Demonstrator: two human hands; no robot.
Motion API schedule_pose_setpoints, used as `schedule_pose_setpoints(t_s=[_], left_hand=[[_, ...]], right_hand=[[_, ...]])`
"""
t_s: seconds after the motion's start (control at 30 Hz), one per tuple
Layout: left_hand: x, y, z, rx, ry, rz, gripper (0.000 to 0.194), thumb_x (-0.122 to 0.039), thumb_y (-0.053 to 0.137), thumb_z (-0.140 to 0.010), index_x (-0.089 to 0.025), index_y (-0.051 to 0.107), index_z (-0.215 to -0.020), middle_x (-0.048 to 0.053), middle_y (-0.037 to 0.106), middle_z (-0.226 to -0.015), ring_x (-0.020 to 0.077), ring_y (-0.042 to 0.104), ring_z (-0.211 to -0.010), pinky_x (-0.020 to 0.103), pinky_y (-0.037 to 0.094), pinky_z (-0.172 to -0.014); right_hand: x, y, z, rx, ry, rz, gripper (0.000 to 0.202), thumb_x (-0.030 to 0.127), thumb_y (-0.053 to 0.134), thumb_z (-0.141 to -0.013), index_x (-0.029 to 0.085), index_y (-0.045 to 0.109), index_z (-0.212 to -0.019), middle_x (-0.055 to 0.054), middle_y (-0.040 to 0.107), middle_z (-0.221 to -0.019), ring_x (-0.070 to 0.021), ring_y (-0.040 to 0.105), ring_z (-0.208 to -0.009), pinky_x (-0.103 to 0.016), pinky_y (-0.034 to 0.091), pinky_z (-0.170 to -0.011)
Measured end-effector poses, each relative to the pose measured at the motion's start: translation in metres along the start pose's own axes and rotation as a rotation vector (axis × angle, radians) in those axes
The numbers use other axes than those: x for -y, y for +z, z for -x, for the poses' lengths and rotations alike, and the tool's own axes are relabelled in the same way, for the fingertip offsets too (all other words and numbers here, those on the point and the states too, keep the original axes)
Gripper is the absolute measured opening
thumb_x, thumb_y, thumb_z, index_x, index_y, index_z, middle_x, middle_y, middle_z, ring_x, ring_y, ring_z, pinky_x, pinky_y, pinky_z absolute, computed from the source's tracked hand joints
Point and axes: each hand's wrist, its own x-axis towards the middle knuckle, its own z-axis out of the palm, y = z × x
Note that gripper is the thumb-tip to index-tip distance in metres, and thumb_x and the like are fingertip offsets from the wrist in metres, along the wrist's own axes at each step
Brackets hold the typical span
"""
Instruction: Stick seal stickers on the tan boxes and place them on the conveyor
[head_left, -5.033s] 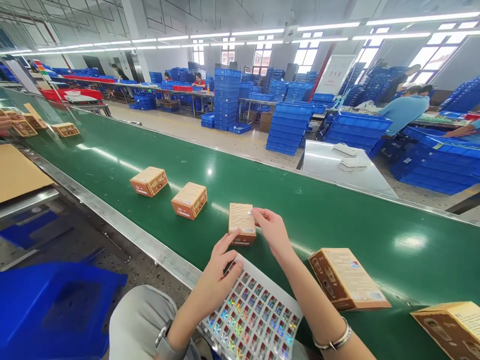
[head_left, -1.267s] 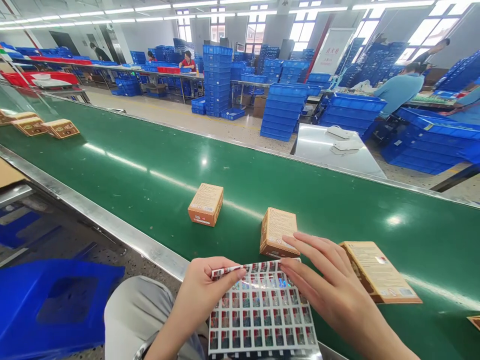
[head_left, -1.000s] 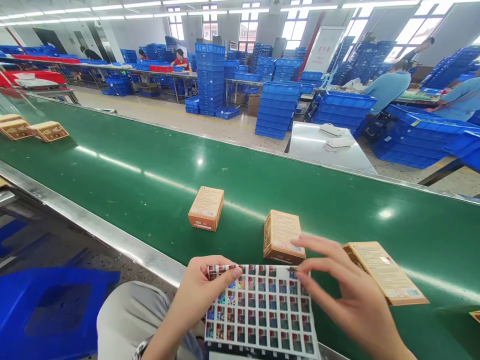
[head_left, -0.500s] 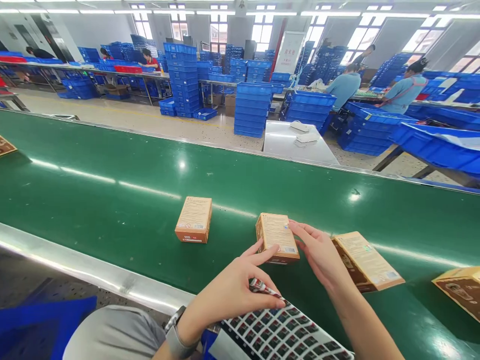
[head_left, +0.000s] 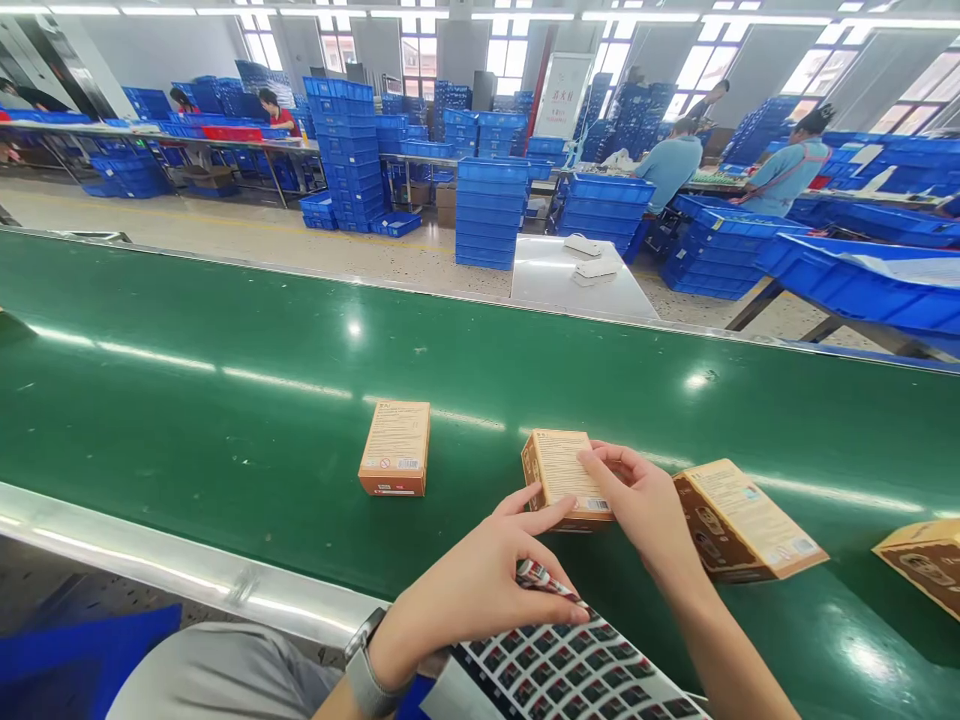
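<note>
On the green conveyor belt (head_left: 247, 400), a left tan-and-brown cardboard box (head_left: 395, 448) sat apart. Nearer, the left hand (head_left: 487, 580) pinched a thin white sheet of dark-and-red labels (head_left: 577, 668) between thumb and curled fingers, its outstretched fingertips touching the middle tan-and-brown cardboard box (head_left: 559, 465). The sheet looked bendy, best held by its margin; the middle box seemed light, stiff but dentable, best steadied by opposite sides. The right hand (head_left: 645, 505), half-curled, touched its right edge; whether it gripped anything was unclear.

right hand (head_left: 646, 505) — off sticker sheet (head_left: 574, 668), onto carton (head_left: 559, 465) | left hand (head_left: 484, 582) — now touching carton
</note>
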Motion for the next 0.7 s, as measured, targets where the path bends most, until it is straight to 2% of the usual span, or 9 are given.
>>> schedule_pose_setpoints(t_s=[0.1, 0.2, 0.33, 0.43, 0.5, 0.53, 0.6, 0.7], left_hand=[[0.0, 0.005, -0.005, 0.004, 0.015, 0.016, 0.015, -0.036, 0.083, -0.076, -0.028, 0.083, -0.089, -0.003, 0.038, -0.158, 0.0291, 0.012, -0.156, 0.047, 0.026, -0.125], [0.001, 0.011, -0.007, -0.008, 0.046, 0.059, 0.014, -0.034, 0.083, -0.075, -0.029, 0.083, -0.088, -0.003, 0.039, -0.158, 0.0285, 0.017, -0.155, 0.045, 0.026, -0.125], [0.002, 0.014, 0.006, -0.121, 0.037, 0.163, 0.008, -0.03, 0.083, -0.076, -0.03, 0.083, -0.084, -0.003, 0.051, -0.151, 0.0277, 0.036, -0.148, 0.04, 0.03, -0.123], [0.002, 0.008, 0.026, -0.303, -0.074, 0.231, 0.005, -0.03, 0.078, -0.079, -0.028, 0.082, -0.079, 0.001, 0.071, -0.13, 0.0274, 0.061, -0.126, 0.037, 0.042, -0.111], [0.003, 0.001, 0.042, -0.427, -0.169, 0.24, 0.014, -0.036, 0.074, -0.081, -0.024, 0.082, -0.078, 0.004, 0.081, -0.102, 0.0254, 0.072, -0.097, 0.033, 0.052, -0.089], [0.004, -0.002, 0.049, -0.491, -0.215, 0.232, 0.019, -0.039, 0.074, -0.081, -0.022, 0.081, -0.077, 0.004, 0.081, -0.088, 0.0235, 0.071, -0.084, 0.03, 0.053, -0.077], [0.006, -0.008, 0.062, -0.602, -0.276, 0.215, 0.026, -0.045, 0.073, -0.08, -0.02, 0.079, -0.074, 0.003, 0.075, -0.071, 0.0191, 0.065, -0.067, 0.026, 0.047, -0.063], [0.009, -0.013, 0.075, -0.71, -0.282, 0.221, 0.031, -0.049, 0.073, -0.078, -0.019, 0.077, -0.069, 0.002, 0.071, -0.067, 0.0158, 0.059, -0.063, 0.023, 0.044, -0.058]], right_hand=[[0.001, -0.004, 0.0, -0.073, -0.051, 0.099, 0.044, 0.061, 0.075, -0.068, 0.021, 0.063, -0.082, -0.009, 0.074, -0.096, -0.03, 0.068, -0.092, -0.042, 0.05, -0.085], [0.003, -0.008, -0.003, -0.138, -0.076, 0.155, 0.051, 0.061, 0.075, -0.069, 0.023, 0.055, -0.097, -0.007, 0.075, -0.091, -0.03, 0.069, -0.089, -0.042, 0.051, -0.081], [0.004, -0.019, -0.011, -0.185, -0.094, 0.216, 0.052, 0.059, 0.068, -0.075, 0.024, 0.05, -0.108, -0.008, 0.076, -0.087, -0.0317, 0.071, -0.087, -0.044, 0.051, -0.078], [0.004, -0.034, -0.014, -0.159, -0.091, 0.232, 0.052, 0.055, 0.061, -0.08, 0.021, 0.052, -0.119, -0.011, 0.076, -0.098, -0.0315, 0.072, -0.083, -0.046, 0.053, -0.078], [0.009, -0.044, -0.008, -0.132, -0.135, 0.268, 0.05, 0.055, 0.057, -0.085, 0.022, 0.055, -0.122, -0.012, 0.073, -0.108, -0.0302, 0.072, -0.084, -0.043, 0.055, -0.072], [0.013, -0.048, -0.002, -0.119, -0.194, 0.314, 0.045, 0.055, 0.055, -0.088, 0.023, 0.059, -0.12, -0.012, 0.072, -0.111, -0.0293, 0.072, -0.086, -0.04, 0.055, -0.068], [0.023, -0.049, 0.015, -0.05, -0.411, 0.441, 0.033, 0.05, 0.053, -0.095, 0.027, 0.065, -0.114, -0.008, 0.072, -0.113, -0.0279, 0.071, -0.094, -0.037, 0.056, -0.067], [0.038, -0.039, 0.045, 0.208, -0.869, 0.536, 0.018, 0.034, 0.053, -0.103, 0.027, 0.066, -0.113, -0.005, 0.067, -0.124, -0.0237, 0.064, -0.111, -0.037, 0.054, -0.089]])
